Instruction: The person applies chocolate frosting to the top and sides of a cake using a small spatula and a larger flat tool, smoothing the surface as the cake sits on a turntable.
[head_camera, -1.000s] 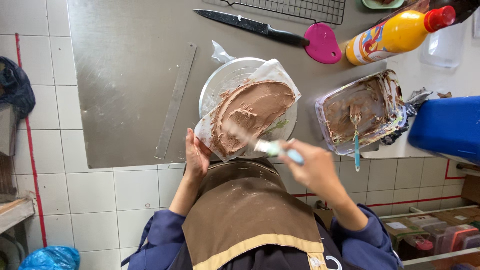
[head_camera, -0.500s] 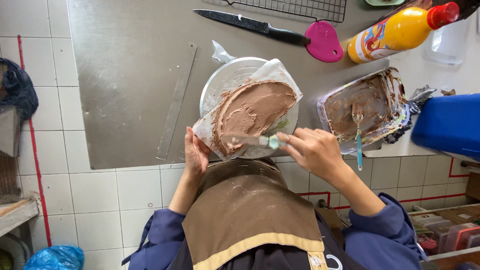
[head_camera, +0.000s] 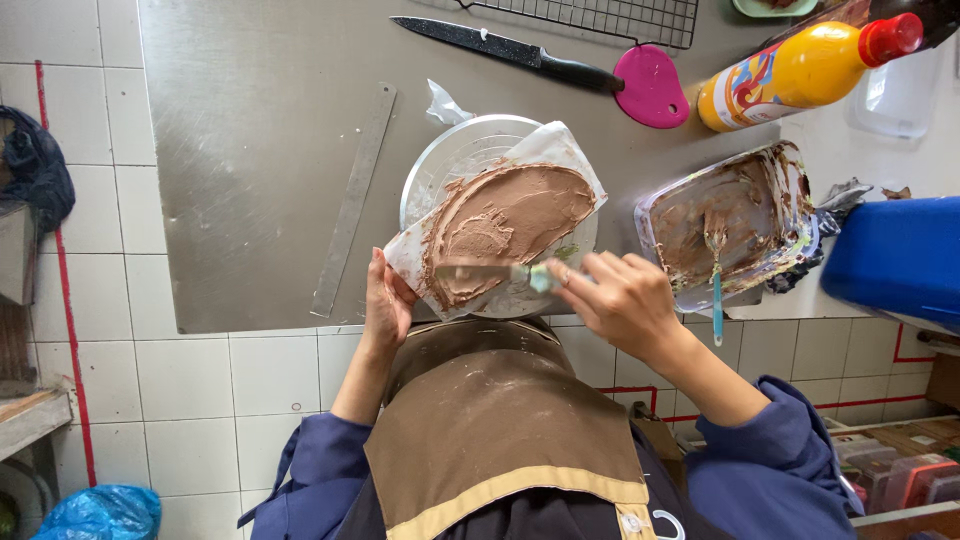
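Head view: right hand (head_camera: 615, 300) gripping spatula (head_camera: 490, 272) on chocolate-frosted cake (head_camera: 505, 230), left hand (head_camera: 385, 305) open against paper (head_camera: 405, 262).

I see the cake (head_camera: 505, 225) on a sheet on the turntable (head_camera: 450, 160), mid-counter (head_camera: 250, 120). My left hand (head_camera: 385, 305) is at the sheet's near left corner; my right hand (head_camera: 620, 300) is just right of it, its spatula (head_camera: 490, 272) lying across the cake's near edge. A ruler (head_camera: 352, 200) lies left of the turntable. A tray (head_camera: 730, 225) sits right, with a fork (head_camera: 716, 285) in it. A knife (head_camera: 505, 50), rack (head_camera: 600, 18) and bottle (head_camera: 800, 70) lie behind.
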